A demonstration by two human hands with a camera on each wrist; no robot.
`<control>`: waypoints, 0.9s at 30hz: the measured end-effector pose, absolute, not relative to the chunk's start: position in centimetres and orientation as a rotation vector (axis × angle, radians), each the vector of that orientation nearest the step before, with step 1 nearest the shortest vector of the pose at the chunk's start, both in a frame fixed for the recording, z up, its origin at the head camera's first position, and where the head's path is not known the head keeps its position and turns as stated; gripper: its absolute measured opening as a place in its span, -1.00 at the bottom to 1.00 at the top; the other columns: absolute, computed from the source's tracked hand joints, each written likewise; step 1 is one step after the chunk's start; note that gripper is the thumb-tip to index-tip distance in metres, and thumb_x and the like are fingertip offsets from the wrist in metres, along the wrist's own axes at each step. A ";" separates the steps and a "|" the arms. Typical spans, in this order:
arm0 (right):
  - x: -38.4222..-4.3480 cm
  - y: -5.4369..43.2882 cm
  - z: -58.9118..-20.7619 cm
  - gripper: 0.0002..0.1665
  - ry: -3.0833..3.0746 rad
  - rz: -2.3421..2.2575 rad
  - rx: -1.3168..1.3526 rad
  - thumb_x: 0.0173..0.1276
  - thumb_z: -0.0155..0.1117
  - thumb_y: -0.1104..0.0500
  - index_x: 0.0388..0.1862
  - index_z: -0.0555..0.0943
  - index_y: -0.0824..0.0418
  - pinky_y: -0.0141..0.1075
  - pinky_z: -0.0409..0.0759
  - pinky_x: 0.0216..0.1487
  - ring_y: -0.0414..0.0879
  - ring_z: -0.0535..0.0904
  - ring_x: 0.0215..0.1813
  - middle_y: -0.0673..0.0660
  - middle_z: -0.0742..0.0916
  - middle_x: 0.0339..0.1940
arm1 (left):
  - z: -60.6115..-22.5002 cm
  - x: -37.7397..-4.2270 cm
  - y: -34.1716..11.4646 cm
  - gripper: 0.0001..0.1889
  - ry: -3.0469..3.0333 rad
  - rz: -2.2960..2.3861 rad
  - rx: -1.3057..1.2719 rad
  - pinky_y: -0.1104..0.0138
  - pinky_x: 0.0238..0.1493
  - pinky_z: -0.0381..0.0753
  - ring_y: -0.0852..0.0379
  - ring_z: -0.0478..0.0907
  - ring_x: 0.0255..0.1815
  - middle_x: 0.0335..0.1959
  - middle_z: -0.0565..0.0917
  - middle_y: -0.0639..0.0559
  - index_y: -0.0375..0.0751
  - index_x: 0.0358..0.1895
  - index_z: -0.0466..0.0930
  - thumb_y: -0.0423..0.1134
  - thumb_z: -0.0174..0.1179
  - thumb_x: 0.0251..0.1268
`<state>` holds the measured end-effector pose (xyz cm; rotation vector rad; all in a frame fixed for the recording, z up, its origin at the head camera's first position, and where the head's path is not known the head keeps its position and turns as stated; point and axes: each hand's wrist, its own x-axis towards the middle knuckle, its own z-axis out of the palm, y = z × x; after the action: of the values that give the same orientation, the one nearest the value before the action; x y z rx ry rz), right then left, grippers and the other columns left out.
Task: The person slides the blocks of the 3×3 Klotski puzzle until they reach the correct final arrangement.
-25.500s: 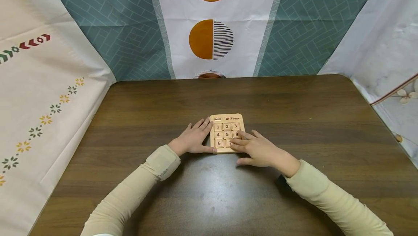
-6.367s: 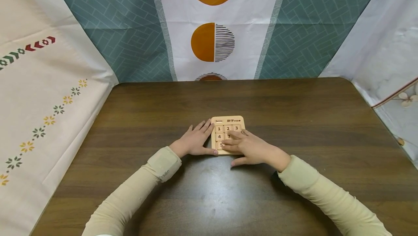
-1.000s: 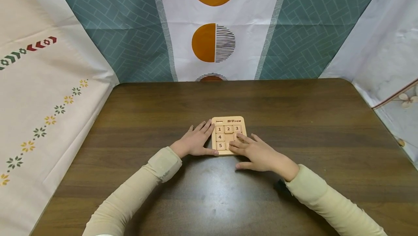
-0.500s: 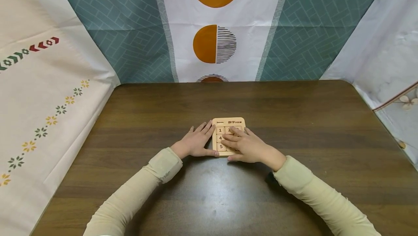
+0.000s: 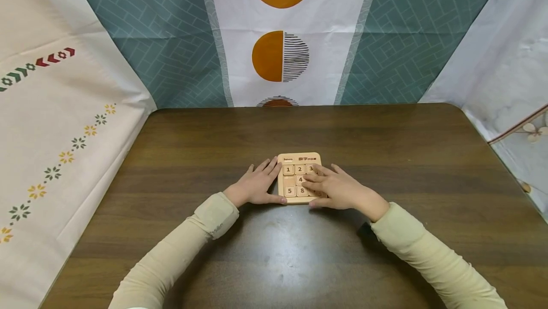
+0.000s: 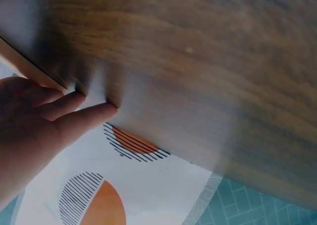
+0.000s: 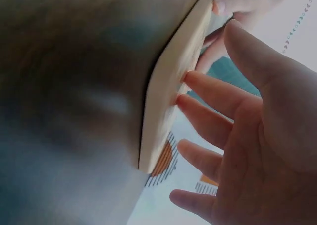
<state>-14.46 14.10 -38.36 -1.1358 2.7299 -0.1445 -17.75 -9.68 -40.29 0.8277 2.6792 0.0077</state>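
Observation:
A pale wooden sliding number puzzle (image 5: 295,159) lies flat on the table in the head view. Tiles 1, 2 and 3 fill its top row. The bare slot is at the left of the middle row, with the 4 tile (image 5: 300,179) beside it in the centre. My left hand (image 5: 255,186) rests along the puzzle's left side, fingers straight, thumb at the near-left corner. Over the puzzle's right part reaches my right hand (image 5: 344,192), fingers spread. Two of its fingertips (image 7: 187,77) touch the tile face in the right wrist view. The tile right of the 4 is hidden under them.
The dark wooden table (image 5: 214,138) stretches around the puzzle. A patterned curtain (image 5: 180,62) hangs behind its far edge, and a cream embroidered cloth (image 5: 77,180) hangs along the left side.
A second ago the bare slot was in the centre; the 4 tile has since slid right into it. My right hand went left over the puzzle, then back right. My left hand stays put.

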 end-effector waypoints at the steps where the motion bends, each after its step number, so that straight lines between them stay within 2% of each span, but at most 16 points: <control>1: -14.4 14.1 -38.4 -0.29 2.729 -0.143 -1.149 0.25 0.12 -0.22 0.30 0.38 0.08 0.26 -0.01 0.21 0.14 0.02 0.41 0.07 0.37 0.34 | -40.3 -17.7 -9.7 0.08 2.681 0.009 0.829 -0.09 0.27 -0.03 -0.04 -0.23 0.44 0.46 -0.28 -0.07 -0.14 0.45 -0.28 0.48 -0.08 0.02; 9: -13.4 12.5 -38.7 -0.28 2.659 -0.139 -1.347 0.24 0.10 -0.24 0.30 0.38 0.09 0.21 0.01 0.23 0.13 0.03 0.41 0.03 0.37 0.34 | -40.3 -17.7 -9.8 0.08 2.678 0.020 0.834 -0.10 0.27 -0.04 -0.03 -0.24 0.44 0.46 -0.28 -0.07 -0.14 0.45 -0.29 0.47 -0.09 0.03; 20: -15.4 12.2 -38.9 -0.30 2.656 -0.144 -1.283 0.27 0.09 -0.21 0.31 0.36 0.09 0.23 0.01 0.22 0.14 0.02 0.41 0.05 0.36 0.35 | -40.5 -17.9 -9.8 0.08 2.672 0.020 0.837 -0.11 0.27 -0.06 -0.03 -0.25 0.44 0.46 -0.29 -0.07 -0.13 0.45 -0.30 0.48 -0.09 0.02; 27: -15.4 12.7 -38.8 -0.29 2.673 -0.169 -1.277 0.27 0.10 -0.21 0.32 0.36 0.08 0.23 0.00 0.22 0.12 -0.01 0.42 0.03 0.34 0.36 | -40.4 -17.8 -9.8 0.08 2.674 0.008 0.831 -0.10 0.27 -0.05 -0.03 -0.25 0.44 0.46 -0.29 -0.07 -0.13 0.45 -0.30 0.49 -0.10 0.02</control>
<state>-15.38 12.68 -38.78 -1.2773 2.6732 -0.1694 -17.82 -9.76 -40.38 0.8312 2.6742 0.0076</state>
